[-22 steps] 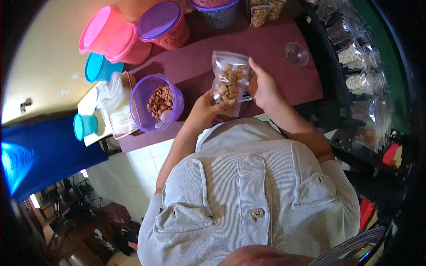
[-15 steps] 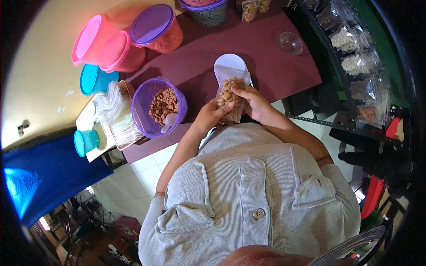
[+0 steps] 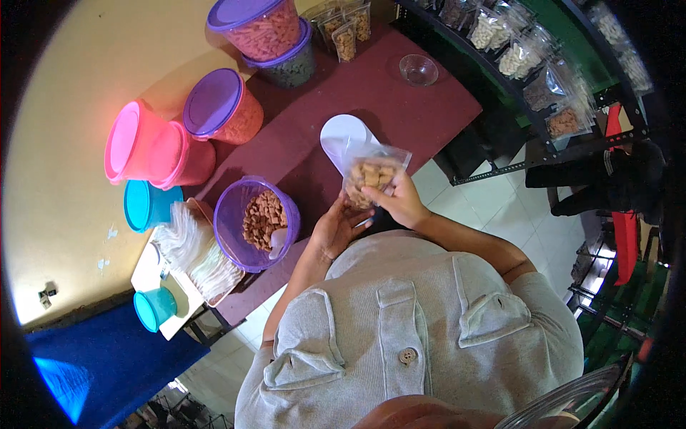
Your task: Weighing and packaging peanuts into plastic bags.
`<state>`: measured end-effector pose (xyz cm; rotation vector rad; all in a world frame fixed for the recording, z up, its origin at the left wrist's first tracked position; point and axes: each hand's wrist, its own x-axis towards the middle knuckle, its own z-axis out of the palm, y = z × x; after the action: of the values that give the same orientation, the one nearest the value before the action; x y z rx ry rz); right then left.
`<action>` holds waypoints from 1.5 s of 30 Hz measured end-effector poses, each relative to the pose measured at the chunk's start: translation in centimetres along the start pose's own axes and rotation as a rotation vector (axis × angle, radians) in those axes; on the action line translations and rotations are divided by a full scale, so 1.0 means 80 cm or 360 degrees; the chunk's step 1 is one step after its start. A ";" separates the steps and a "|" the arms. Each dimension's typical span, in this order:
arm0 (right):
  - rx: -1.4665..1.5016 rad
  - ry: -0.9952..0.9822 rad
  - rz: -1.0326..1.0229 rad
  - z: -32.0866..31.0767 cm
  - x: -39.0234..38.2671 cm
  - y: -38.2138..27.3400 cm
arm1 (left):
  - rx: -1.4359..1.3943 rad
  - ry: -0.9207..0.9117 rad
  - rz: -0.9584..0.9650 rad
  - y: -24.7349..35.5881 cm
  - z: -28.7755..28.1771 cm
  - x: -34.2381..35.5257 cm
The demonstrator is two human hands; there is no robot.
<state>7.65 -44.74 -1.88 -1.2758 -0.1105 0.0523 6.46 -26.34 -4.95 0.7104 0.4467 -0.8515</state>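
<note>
A clear plastic pouch (image 3: 377, 171) of small brown, pillow-shaped snack pieces is held up in front of my body. My right hand (image 3: 401, 204) grips its right side, thumb across the front. Below the pouch's lower left corner, my left hand (image 3: 336, 229) is open with its fingers apart, close under the pouch; whether they touch it I cannot tell. Just beyond the pouch stands a white kitchen scale (image 3: 341, 134), partly hidden by it. Left of my hands, a purple tub (image 3: 227, 222) holds more brown pieces (image 3: 263, 218) and a whitish scoop (image 3: 278, 242).
Beside the tub, a basket holds a stack of clear bags (image 3: 196, 247). Pink (image 3: 128, 146), turquoise (image 3: 146, 204) and purple-lidded tubs (image 3: 214, 104) line the wall. A glass bowl (image 3: 419, 70) and filled pouches (image 3: 345, 41) sit farther back on the maroon table (image 3: 307, 107). Shelves (image 3: 493, 61) stand right.
My left hand has loosened from the pouch's side and dropped to its bottom corner. The pouch is more upright, now in my right hand. The whole view has turned and shifted.
</note>
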 end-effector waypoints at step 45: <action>-0.1085 0.0109 -0.0026 -0.341 0.612 0.087 | -0.0885 0.1382 0.1319 -0.032 0.074 0.114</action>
<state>59.53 -63.76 -13.70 -1.9550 -0.0812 -0.0489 10.30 -36.52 -7.49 0.6266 1.0139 0.4086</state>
